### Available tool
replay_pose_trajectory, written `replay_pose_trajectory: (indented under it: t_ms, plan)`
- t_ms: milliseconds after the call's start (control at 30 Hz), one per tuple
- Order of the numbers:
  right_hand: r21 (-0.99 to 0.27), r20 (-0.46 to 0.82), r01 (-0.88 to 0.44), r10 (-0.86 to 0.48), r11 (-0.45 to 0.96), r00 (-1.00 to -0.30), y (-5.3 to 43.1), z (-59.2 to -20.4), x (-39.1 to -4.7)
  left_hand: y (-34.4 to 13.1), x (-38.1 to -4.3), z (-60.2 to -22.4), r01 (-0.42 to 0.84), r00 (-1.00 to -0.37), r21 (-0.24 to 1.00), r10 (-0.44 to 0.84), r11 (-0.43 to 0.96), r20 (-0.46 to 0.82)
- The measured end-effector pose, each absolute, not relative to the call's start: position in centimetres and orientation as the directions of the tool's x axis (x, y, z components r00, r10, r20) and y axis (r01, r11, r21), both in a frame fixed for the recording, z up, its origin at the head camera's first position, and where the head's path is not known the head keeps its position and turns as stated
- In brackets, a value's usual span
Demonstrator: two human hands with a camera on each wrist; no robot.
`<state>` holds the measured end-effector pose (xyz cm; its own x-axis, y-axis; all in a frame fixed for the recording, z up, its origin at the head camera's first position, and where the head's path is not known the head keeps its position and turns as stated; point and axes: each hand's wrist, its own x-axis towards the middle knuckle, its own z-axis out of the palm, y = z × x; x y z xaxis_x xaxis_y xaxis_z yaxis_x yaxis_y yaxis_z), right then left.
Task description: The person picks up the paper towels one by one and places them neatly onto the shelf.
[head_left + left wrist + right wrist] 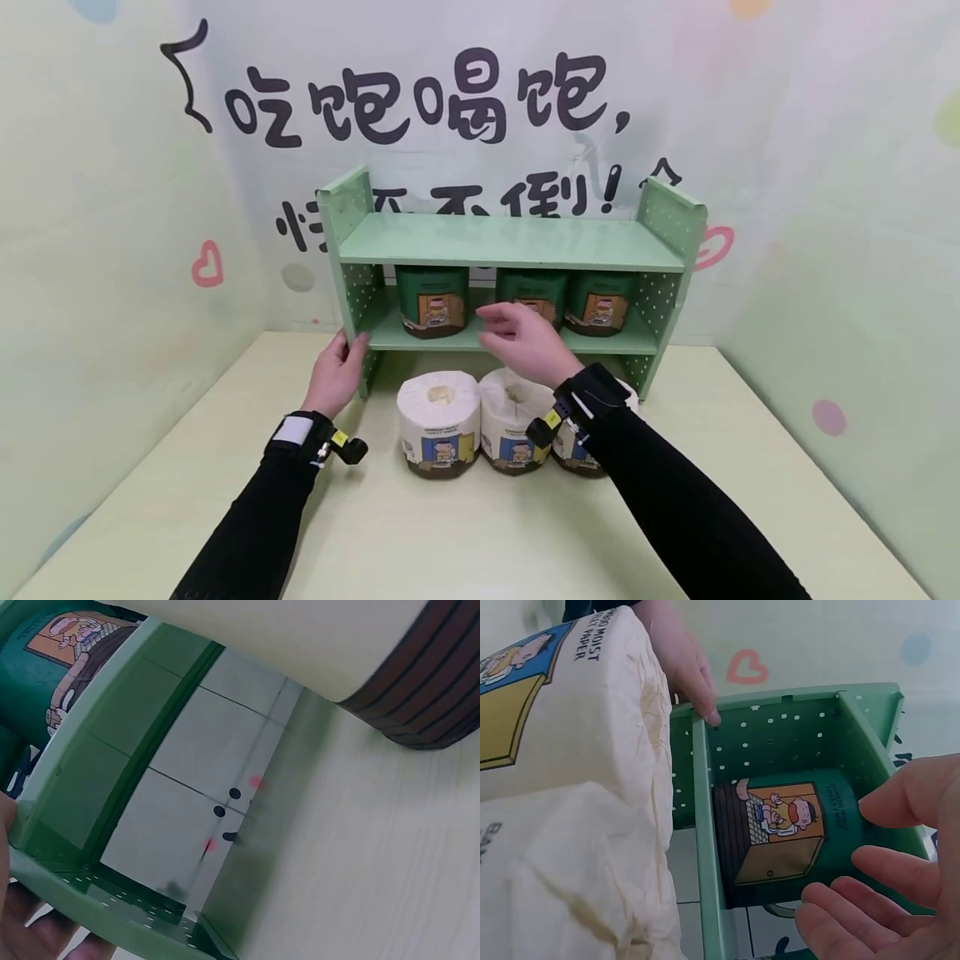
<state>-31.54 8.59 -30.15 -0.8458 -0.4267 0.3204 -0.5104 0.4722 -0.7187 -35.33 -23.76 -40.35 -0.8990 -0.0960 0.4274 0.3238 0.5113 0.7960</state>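
My left hand (335, 379) grips the lower left side panel of a light green two-tier shelf (510, 242), thumb at the front edge, fingers on the outer side. On the shelf's lower tier stand three green-wrapped toilet paper rolls: a left roll (432, 304), a middle roll (528, 285) partly behind my right hand, and a right roll (602, 304). My right hand (528, 342) is before the gap between left and middle rolls, fingers loosely bent, nothing held. In the right wrist view its thumb and fingers are close to a green roll (787, 832); contact is unclear.
Three white-wrapped toilet paper rolls stand in a row on the pale table (450, 542) before the shelf: left (438, 421), middle (510, 417), and right (577, 458), partly covered by my right wrist. A printed backdrop (465, 158) rises behind the shelf.
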Motion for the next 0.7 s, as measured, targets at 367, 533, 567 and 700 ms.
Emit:
replay_pose_trajectory:
  t_ms: [367,533,567,700]
  plan:
    - [-0.732,0.362,-0.532,-0.418,0.426,-0.833,10.5,-30.1,-30.4,-24.2,-33.3,-38.5,0.343,-0.916,0.840,-0.046,0.420,0.398]
    - [-0.755,0.407,-0.532,-0.362,0.383,-0.839,12.8,-30.0,-30.0,-24.0,-31.5,-36.9,0.362,-0.893,0.835,-0.103,0.414,0.439]
    - [-0.762,0.415,-0.530,-0.347,0.373,-0.841,13.4,-30.0,-29.9,-23.9,-31.1,-36.8,0.360,-0.888,0.834,-0.122,0.418,0.444]
    - [-0.778,0.459,-0.531,-0.273,0.336,-0.845,15.8,-30.3,-29.5,-23.4,-29.6,-36.4,0.373,-0.854,0.840,-0.209,0.394,0.477]
